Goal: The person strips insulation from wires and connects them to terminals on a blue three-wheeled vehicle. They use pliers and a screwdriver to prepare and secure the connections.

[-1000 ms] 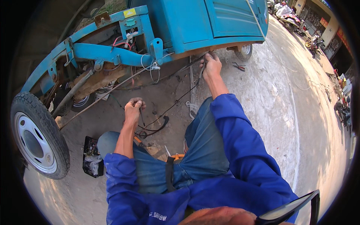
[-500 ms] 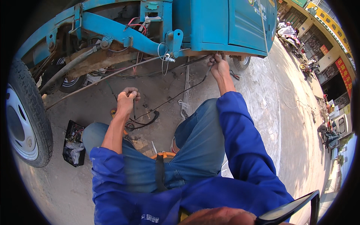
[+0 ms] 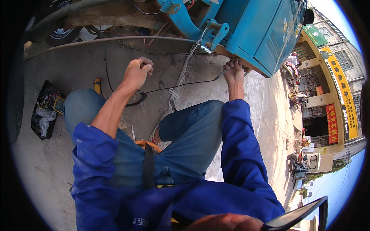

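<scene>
My right hand (image 3: 234, 73) is up at the lower edge of the blue vehicle body (image 3: 252, 46), its fingers closed around the end of a dark cable (image 3: 189, 83). From there the cable sags left across the ground, passing behind my left wrist. My left hand (image 3: 139, 72) is raised over the ground, its fingers curled and pinched together. What they grip, if anything, is hidden by the hand. Above and between my hands, a small silvery metal fitting (image 3: 206, 49) hangs beside the blue bracket (image 3: 220, 35).
A black open box (image 3: 45, 111) with wires and a plastic bag sits left of my knee. A long rod (image 3: 111, 38) crosses under the blue frame. A yellow-and-black tool (image 3: 97, 85) lies near my left knee. Parked motorbikes (image 3: 295, 100) and shopfronts are at right.
My view has swung right, bringing in more of the shopfronts and losing the near wheel. The thin dark rod that hung below my left hand no longer shows. My right hand stays at the body's lower edge.
</scene>
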Action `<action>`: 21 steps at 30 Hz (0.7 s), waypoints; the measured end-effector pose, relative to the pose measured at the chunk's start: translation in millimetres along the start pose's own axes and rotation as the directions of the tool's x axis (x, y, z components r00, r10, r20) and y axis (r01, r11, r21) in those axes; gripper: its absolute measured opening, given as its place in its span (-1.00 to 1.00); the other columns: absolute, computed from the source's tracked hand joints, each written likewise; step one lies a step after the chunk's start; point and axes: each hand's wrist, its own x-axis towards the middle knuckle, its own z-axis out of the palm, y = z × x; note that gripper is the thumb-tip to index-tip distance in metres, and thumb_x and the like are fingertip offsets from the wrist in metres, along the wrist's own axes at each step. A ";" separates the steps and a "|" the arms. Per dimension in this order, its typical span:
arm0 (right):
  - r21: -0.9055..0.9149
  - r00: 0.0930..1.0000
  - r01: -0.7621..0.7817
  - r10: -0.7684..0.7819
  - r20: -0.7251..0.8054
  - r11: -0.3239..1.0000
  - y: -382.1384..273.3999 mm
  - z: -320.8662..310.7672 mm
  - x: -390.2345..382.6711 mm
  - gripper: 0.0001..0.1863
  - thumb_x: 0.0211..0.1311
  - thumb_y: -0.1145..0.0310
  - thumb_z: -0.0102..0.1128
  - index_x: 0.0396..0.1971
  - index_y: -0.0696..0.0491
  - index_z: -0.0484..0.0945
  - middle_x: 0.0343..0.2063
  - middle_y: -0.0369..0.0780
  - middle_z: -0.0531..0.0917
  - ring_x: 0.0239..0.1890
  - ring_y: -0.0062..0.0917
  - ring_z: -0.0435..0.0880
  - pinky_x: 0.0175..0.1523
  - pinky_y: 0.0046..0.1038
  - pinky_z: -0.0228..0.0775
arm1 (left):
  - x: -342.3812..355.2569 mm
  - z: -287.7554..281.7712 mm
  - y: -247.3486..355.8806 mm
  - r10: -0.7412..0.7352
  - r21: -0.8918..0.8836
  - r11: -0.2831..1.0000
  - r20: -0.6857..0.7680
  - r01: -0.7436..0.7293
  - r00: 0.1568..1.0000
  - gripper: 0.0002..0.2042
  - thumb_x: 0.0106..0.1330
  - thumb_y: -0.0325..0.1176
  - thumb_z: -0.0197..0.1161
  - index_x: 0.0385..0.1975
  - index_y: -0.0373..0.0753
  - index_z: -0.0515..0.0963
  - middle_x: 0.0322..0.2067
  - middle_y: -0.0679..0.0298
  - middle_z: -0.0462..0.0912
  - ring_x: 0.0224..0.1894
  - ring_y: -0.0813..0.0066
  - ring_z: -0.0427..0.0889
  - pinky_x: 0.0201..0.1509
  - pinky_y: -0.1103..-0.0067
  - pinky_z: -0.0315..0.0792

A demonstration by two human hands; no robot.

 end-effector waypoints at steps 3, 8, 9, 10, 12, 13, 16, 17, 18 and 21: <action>-0.011 1.000 -0.004 0.004 0.012 1.000 -2.2 -3.1 0.5 -0.84 0.58 0.43 -0.06 0.02 -0.10 0.45 -0.21 -0.25 0.54 -0.32 -0.52 0.44 -0.26 -0.43 0.31 | 5.0 4.4 1.4 0.039 -0.027 0.999 -0.002 -0.039 0.999 -0.84 0.45 -0.47 0.17 -0.10 -0.39 0.60 -0.29 0.24 0.69 -0.27 0.53 0.64 -0.14 0.53 0.53; 0.003 1.000 -0.017 0.017 0.022 1.000 -3.1 -1.5 -2.4 -0.84 0.57 0.42 -0.05 0.01 -0.10 0.47 -0.21 -0.26 0.54 -0.31 -0.54 0.46 -0.24 -0.43 0.32 | 12.9 12.9 -2.6 0.091 -0.086 0.992 -0.021 -0.093 0.996 -0.83 0.38 -0.45 0.21 -0.16 -0.39 0.64 -0.38 0.21 0.69 -0.34 0.52 0.63 -0.17 0.50 0.52; -0.006 1.000 -0.012 0.012 0.024 1.000 -2.6 -0.6 -3.3 -0.83 0.57 0.42 -0.05 0.01 -0.10 0.47 -0.21 -0.27 0.55 -0.31 -0.54 0.46 -0.24 -0.44 0.32 | 14.9 13.5 -3.6 0.086 -0.068 0.994 -0.015 -0.087 0.996 -0.83 0.37 -0.44 0.21 -0.16 -0.38 0.65 -0.38 0.19 0.70 -0.32 0.49 0.64 -0.15 0.49 0.52; -0.009 1.000 -0.005 0.005 0.024 1.000 -1.3 0.5 -4.0 -0.83 0.57 0.41 -0.05 0.01 -0.11 0.48 -0.21 -0.27 0.55 -0.31 -0.55 0.47 -0.23 -0.44 0.32 | 17.1 13.9 -4.3 0.089 -0.055 0.994 -0.010 -0.090 0.996 -0.82 0.36 -0.42 0.22 -0.16 -0.36 0.65 -0.37 0.17 0.70 -0.31 0.47 0.65 -0.13 0.48 0.53; -0.033 1.000 -0.004 0.005 0.022 0.999 2.0 1.8 -6.6 -0.83 0.57 0.41 -0.05 0.01 -0.12 0.49 -0.21 -0.28 0.55 -0.31 -0.56 0.47 -0.23 -0.44 0.33 | 20.5 14.5 -5.5 0.096 -0.033 0.995 -0.006 -0.096 0.995 -0.81 0.34 -0.40 0.23 -0.16 -0.33 0.66 -0.36 0.15 0.72 -0.27 0.41 0.68 -0.10 0.45 0.53; -0.055 1.000 -0.010 0.011 0.020 0.998 4.6 1.7 -9.0 -0.83 0.58 0.40 -0.05 0.02 -0.12 0.50 -0.21 -0.28 0.56 -0.32 -0.56 0.47 -0.23 -0.44 0.33 | 21.8 14.7 -5.8 0.099 -0.023 0.995 -0.009 -0.100 0.995 -0.81 0.33 -0.40 0.23 -0.15 -0.32 0.67 -0.35 0.14 0.73 -0.25 0.39 0.69 -0.08 0.44 0.53; -0.079 0.999 0.036 -0.038 -0.016 0.996 10.8 2.4 -11.8 -0.82 0.59 0.38 -0.08 0.01 -0.13 0.51 -0.20 -0.29 0.56 -0.32 -0.58 0.46 -0.24 -0.45 0.32 | 23.3 15.0 -5.5 0.100 0.004 0.995 -0.015 -0.100 0.995 -0.83 0.38 -0.46 0.20 -0.15 -0.39 0.64 -0.35 0.18 0.71 -0.30 0.47 0.65 -0.14 0.50 0.51; -0.078 0.997 0.062 -0.065 -0.031 0.995 11.4 2.6 -12.4 -0.81 0.60 0.38 -0.09 0.01 -0.14 0.51 -0.20 -0.29 0.56 -0.32 -0.58 0.46 -0.24 -0.45 0.32 | 22.9 15.0 -5.2 0.103 0.016 0.995 -0.019 -0.102 0.995 -0.84 0.41 -0.50 0.18 -0.14 -0.43 0.62 -0.35 0.21 0.70 -0.33 0.53 0.62 -0.17 0.53 0.50; -0.088 0.995 0.080 -0.085 -0.051 0.993 11.4 3.0 -13.6 -0.81 0.61 0.38 -0.11 0.01 -0.14 0.51 -0.20 -0.30 0.56 -0.32 -0.58 0.46 -0.24 -0.45 0.32 | 22.1 14.5 -4.5 0.094 0.007 0.996 -0.010 -0.093 0.996 -0.84 0.41 -0.50 0.18 -0.14 -0.42 0.62 -0.35 0.21 0.70 -0.33 0.53 0.62 -0.17 0.54 0.50; -0.114 0.987 0.131 -0.141 -0.077 0.985 10.3 4.8 -14.2 -0.78 0.62 0.37 -0.15 0.03 -0.16 0.50 -0.20 -0.31 0.55 -0.32 -0.59 0.46 -0.24 -0.45 0.31 | 20.1 11.9 -1.2 0.095 -0.009 0.995 -0.001 -0.095 0.995 -0.84 0.40 -0.50 0.18 -0.14 -0.42 0.61 -0.34 0.21 0.69 -0.32 0.54 0.62 -0.16 0.54 0.50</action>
